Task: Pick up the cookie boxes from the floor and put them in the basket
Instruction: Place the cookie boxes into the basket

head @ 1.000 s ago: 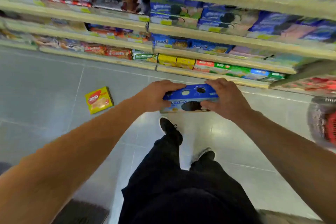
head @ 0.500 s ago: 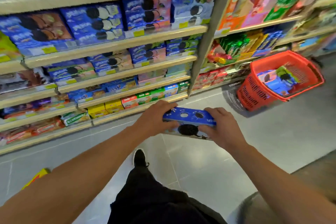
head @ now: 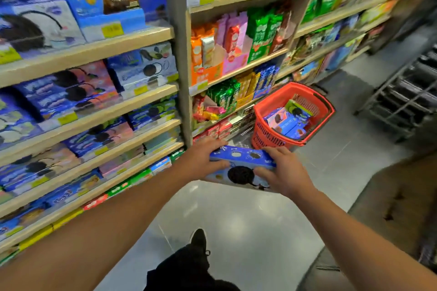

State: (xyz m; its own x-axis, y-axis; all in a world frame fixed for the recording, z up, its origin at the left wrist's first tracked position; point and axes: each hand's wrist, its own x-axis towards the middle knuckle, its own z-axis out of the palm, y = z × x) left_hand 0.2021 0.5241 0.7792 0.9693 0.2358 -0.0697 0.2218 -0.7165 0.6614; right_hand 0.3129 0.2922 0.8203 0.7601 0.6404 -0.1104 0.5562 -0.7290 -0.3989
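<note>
Two hands, one box: both hands hold a single blue cookie box [head: 241,168] out in front of the body, above the grey floor [head: 236,224].
Shelving: wooden shelves [head: 99,106] run along the left side and on down the aisle, packed with blue, pink, green and orange snack packs; yellow price tags sit on the shelf edges.
Floor: grey glossy tiles, with a darker mat [head: 402,196] at the right edge.
Rack: a dark wire rack [head: 406,101] stands at the far right, well apart from the hands.
Basket: a red plastic basket [head: 262,134] stands on the floor just beside the lowest shelf, beyond the held box; several blue and pink cookie boxes [head: 287,120] already lie inside it.
Held box: blue, printed with dark sandwich cookies, held roughly level, long side across, not yet over the basket.
Left hand [head: 203,160]: fingers curled over the box's left end, gripping it.
Right hand [head: 287,172]: fingers spread and bent over the box's right end, thumb on the near face, gripping it.
Shoe: one black shoe [head: 198,241] on the tiles below the arms.
</note>
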